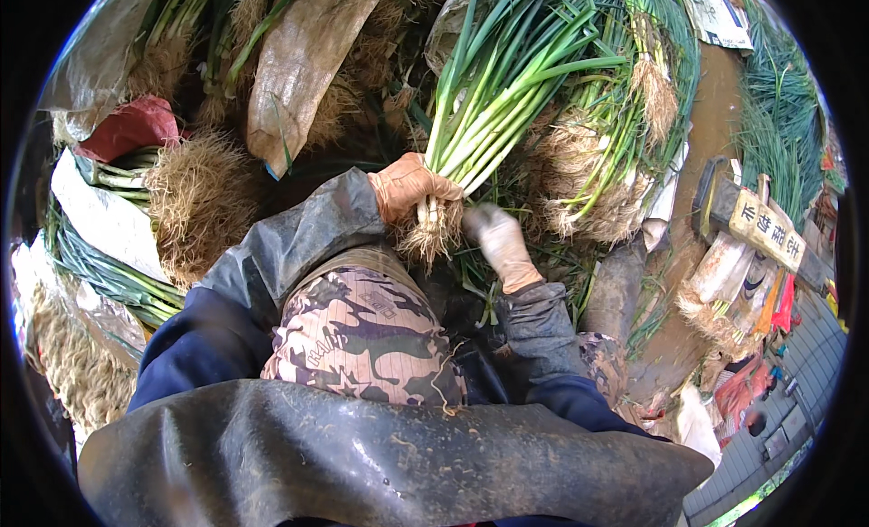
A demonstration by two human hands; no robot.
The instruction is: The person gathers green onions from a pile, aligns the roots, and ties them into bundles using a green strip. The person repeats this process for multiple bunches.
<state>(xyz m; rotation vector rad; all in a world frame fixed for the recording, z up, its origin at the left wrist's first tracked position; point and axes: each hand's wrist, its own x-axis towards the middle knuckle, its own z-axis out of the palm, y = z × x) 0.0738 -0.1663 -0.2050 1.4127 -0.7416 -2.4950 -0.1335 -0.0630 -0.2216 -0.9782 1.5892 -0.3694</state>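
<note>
My left hand (414, 187), in an orange-tan glove, is closed around the white lower stems of a bunch of green onions (499, 119). Their green leaves point up and away, and their pale roots hang below the fist. My right hand (499, 242), in a dirty pale glove, is just right of those roots; its fingertips are blurred, so I cannot tell whether they pinch anything. Close by on the right lies a pile of green onions (597, 160) with tangled tan roots, and one small bunch rests on top of it.
At the left, a large rooty bundle (197, 201) lies partly wrapped in white sacking (112, 208). More green onions lie beneath woven sacks (305, 65) at the top. A wooden stool (760, 221) bearing writing stands at the right, near more onions (777, 119) on wet ground.
</note>
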